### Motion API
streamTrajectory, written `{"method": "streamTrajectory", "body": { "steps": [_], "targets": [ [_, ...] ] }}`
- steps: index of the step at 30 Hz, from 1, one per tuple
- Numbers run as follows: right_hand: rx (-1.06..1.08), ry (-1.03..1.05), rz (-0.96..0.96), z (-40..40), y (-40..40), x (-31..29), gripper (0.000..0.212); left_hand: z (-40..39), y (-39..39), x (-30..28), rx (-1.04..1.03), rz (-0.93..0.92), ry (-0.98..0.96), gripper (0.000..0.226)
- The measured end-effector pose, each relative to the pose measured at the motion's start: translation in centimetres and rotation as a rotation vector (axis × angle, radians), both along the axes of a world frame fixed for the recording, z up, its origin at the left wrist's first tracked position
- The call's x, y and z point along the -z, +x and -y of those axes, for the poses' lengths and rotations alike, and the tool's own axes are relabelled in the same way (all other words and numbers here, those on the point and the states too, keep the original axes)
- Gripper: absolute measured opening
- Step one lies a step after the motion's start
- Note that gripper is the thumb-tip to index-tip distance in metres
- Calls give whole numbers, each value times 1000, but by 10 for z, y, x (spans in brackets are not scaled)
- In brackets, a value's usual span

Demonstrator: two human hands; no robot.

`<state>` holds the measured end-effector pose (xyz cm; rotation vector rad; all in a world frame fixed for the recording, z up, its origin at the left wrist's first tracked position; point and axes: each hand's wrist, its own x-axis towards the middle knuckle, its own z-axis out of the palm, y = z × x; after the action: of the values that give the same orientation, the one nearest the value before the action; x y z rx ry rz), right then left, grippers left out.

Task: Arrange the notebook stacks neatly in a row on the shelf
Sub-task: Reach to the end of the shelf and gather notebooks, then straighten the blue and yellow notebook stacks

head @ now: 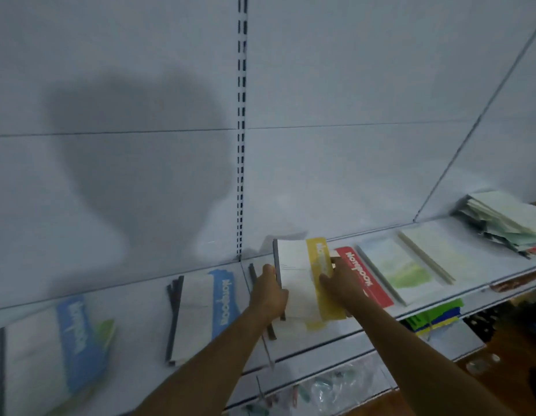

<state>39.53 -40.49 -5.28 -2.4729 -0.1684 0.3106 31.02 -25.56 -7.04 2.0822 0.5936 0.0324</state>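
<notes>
Notebooks in the yellow stack sat mid-shelf, clasped between the left hand at the spine edge and the right hand at the yellow side. Stiff but loose, they seemed likely to slide apart, so squeezing both long edges looked wisest.

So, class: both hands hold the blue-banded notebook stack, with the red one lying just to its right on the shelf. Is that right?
Not quite. The head view shows the left hand and right hand holding the yellow-banded notebook stack, not a blue one. The red notebook does lie just to its right on the shelf.
</notes>
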Motion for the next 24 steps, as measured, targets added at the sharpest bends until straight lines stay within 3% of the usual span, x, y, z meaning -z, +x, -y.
{"method": "streamTrajectory", "body": {
  "steps": [6,12,17,19,21,24],
  "targets": [
    [-174,-110,-49,-30,19,26,68,-16,3,26,-51,-94,95,34],
    [-241,-239,-65,-36,30,52,33,-2,2,45,-81,-211,199,37],
    [-298,-344,-29,-39,32,55,25,12,4,44,-128,-236,303,43],
    [-333,-396,92,-44,31,50,30,16,0,40,-185,-226,342,38],
    [-445,-356,200,-55,33,45,37,17,-9,37,-266,-197,327,31],
    [-611,-164,145,-92,31,39,37,5,-34,28,-415,-134,283,28]
  ]
}}
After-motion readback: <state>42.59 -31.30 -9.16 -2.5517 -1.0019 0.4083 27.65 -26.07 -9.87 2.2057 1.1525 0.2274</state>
